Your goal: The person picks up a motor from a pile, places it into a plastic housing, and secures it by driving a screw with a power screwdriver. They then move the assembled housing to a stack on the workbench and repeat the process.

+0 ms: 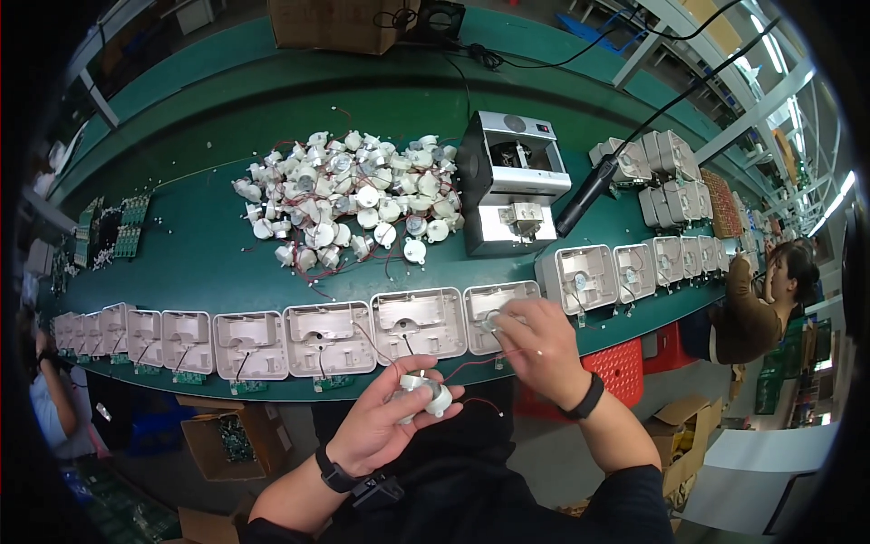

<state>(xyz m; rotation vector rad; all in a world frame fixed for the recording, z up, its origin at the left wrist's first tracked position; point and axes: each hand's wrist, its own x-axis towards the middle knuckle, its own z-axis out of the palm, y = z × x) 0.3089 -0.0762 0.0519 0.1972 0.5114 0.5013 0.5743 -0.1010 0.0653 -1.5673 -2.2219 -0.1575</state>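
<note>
A brown cardboard box (pixel 343 23) sits at the top centre of the frame on a long green tabletop (pixel 199 263); more open cardboard cartons (pixel 222 442) stand on the floor at lower left. Along the tabletop's near edge runs a row of pale plastic housings (pixel 331 337). Above them lies a heap of small white round motors (pixel 349 195) with red and black wires. The left hand (pixel 385 424), bottom centre, curls around one white motor (pixel 426 392). The right hand (pixel 535 340) pinches another motor (pixel 494 319) over a housing.
</note>
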